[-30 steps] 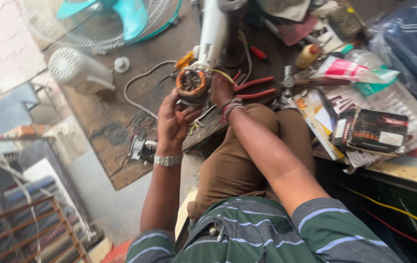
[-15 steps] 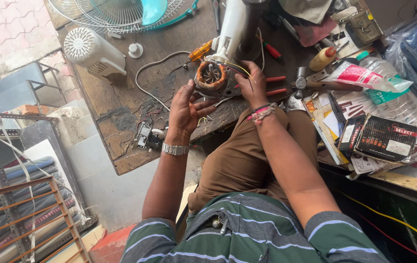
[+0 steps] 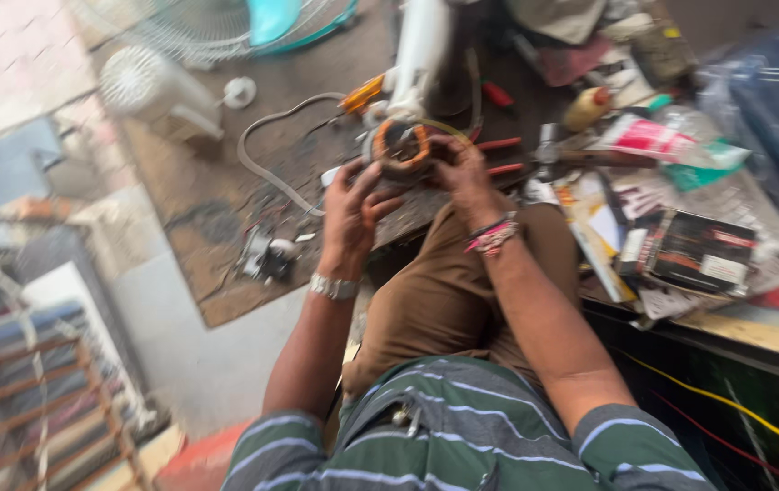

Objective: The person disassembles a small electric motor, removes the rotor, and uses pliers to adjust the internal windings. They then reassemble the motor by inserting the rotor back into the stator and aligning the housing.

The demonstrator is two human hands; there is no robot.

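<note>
A round fan motor with copper-coloured windings (image 3: 399,145) sits at the near edge of a worn brown workbench (image 3: 217,209), joined to a white fan neck (image 3: 421,45). My left hand (image 3: 353,214), with a metal watch on its wrist, grips the motor's lower left side. On the motor's right side my right hand (image 3: 462,173), wearing thread bracelets, is closed around it. The picture is blurred by motion.
A white motor cover (image 3: 149,86) and a fan guard with a teal blade (image 3: 226,23) lie at the bench's far left. A grey cable (image 3: 271,145) loops nearby. Red-handled tools (image 3: 499,145), packets and a dark box (image 3: 699,250) crowd the right. A rack (image 3: 35,400) stands lower left.
The view has swung and blurred. Both hands stay on the motor, with the fingers shifted slightly around it.
</note>
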